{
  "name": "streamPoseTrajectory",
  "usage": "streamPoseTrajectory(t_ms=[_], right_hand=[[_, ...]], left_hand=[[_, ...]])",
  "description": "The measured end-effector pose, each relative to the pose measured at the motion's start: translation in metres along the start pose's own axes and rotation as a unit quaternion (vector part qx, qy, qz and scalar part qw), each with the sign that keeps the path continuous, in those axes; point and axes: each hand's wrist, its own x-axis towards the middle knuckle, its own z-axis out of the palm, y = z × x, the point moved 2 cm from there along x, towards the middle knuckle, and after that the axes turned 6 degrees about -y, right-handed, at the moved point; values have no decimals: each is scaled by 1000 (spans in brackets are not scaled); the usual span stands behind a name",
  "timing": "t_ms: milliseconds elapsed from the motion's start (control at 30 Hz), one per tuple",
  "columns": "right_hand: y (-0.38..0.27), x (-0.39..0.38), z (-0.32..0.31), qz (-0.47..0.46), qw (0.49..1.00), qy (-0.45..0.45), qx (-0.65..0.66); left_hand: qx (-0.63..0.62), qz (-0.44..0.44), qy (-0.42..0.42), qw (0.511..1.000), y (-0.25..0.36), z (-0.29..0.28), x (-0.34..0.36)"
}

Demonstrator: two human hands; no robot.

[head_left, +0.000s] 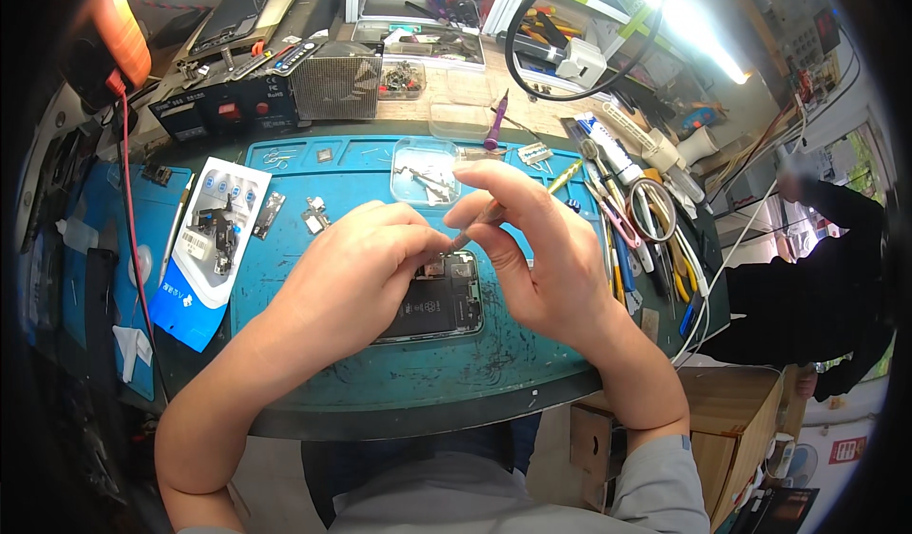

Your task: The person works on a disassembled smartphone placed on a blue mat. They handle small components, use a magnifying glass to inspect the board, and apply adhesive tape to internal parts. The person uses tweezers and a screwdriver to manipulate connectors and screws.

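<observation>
Nearest my view, both forearms come up from the lower edge and meet over the opened phone (439,298), which lies flat on the blue mat (380,382) covering the counter. My right hand (541,254) has its grip closed around a slim tool (475,225), held like a pen, tip angled down toward the upper end of the phone. My left hand (356,273) is curled, fingertips pressed down on the phone's upper left part; whether they pinch any small piece I cannot tell.

I judge the phone light, stiff and fragile, with its dark battery and boards bare, so it is best steadied by the metal frame edges, not the insides. The tool looks thin and slippery and wants a firm hold near the tip.

Farther out sit a clear dish of small parts (425,175), a blue-and-white parts card (214,239) on the left, and scissors and tweezers (627,220) on the right.
</observation>
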Motion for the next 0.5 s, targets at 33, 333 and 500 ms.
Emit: streamPoseTrajectory(t_ms=[33,333,500], right_hand=[[0,0,0,-1,1000,0,0],[-3,7,-4,-4,999,31,-44],[1,8,-1,33,997,50,-50]], left_hand=[[-5,-3,1,1000,1,0,0],[-44,-34,44,997,2,-6,3],[-123,-50,67,989,6,-15,3]])
